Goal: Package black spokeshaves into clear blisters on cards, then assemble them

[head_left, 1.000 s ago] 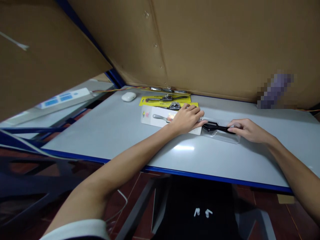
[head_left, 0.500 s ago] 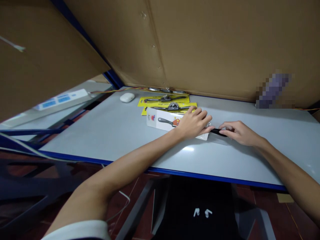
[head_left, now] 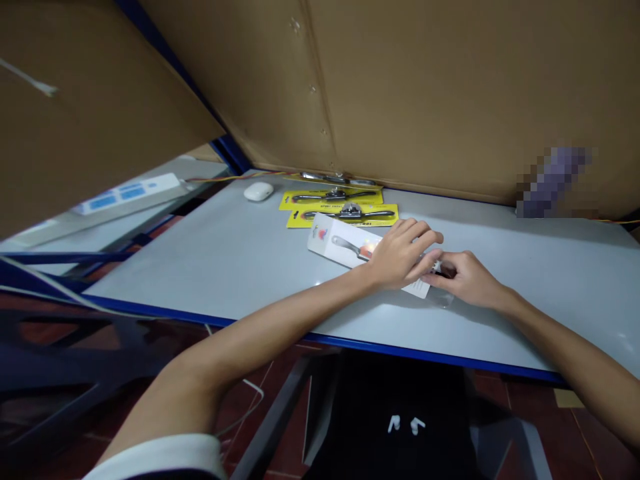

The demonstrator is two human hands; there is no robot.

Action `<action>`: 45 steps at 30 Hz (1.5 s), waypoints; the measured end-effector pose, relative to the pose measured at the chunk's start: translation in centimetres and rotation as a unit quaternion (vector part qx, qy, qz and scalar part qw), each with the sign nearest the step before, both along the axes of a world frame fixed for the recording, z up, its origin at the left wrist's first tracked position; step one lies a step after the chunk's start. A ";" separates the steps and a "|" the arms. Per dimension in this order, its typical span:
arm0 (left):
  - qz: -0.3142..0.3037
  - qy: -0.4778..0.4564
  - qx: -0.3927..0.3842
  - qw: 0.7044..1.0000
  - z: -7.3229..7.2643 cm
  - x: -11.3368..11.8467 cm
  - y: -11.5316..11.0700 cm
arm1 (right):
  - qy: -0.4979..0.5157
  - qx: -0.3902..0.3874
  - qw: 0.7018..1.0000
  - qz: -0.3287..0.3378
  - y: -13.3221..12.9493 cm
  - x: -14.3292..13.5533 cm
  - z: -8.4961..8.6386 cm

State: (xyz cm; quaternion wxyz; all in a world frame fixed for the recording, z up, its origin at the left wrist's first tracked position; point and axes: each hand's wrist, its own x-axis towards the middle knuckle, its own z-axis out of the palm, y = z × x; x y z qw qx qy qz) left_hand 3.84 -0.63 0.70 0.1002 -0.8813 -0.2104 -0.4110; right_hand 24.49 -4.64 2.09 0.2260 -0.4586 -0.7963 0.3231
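Note:
A white cardboard package (head_left: 347,245) with a printed picture of a grey-handled tool lies at a slant on the table. My left hand (head_left: 404,255) is closed over its right half, fingers bent across the card. Close against it, my right hand (head_left: 465,279) pinches a black handle (head_left: 447,270) at the package's right end. Most of that handle is covered by my fingers, and what it belongs to is hidden. Clear plastic (head_left: 443,300) sticks out below my right fingers. Just behind the package lie yellow-carded spokeshaves (head_left: 350,212).
A white earbud case (head_left: 259,191) sits at the back left of the grey table (head_left: 200,267). A power strip (head_left: 130,193) rests on the neighbouring surface. Cardboard panels (head_left: 425,87) stand behind, and a pixelated object (head_left: 553,183) is at the back right. Two white earbuds (head_left: 406,425) lie on my lap.
My right hand has moved left against my left hand, and less of the black handle shows. The white package has turned, its right end swinging nearer to me.

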 end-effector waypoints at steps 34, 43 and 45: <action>0.155 0.242 -0.118 0.950 2.2 -1.8 -0.1 | -0.125 0.282 0.949 0.061 1.7 4.5 -0.6; 0.209 0.259 -0.238 0.913 2.4 -2.8 1.4 | -0.105 0.230 0.962 0.104 1.5 2.8 -1.6; 0.224 0.262 -0.237 0.908 2.2 -3.0 2.0 | -0.095 0.215 0.967 0.103 1.3 2.5 -1.5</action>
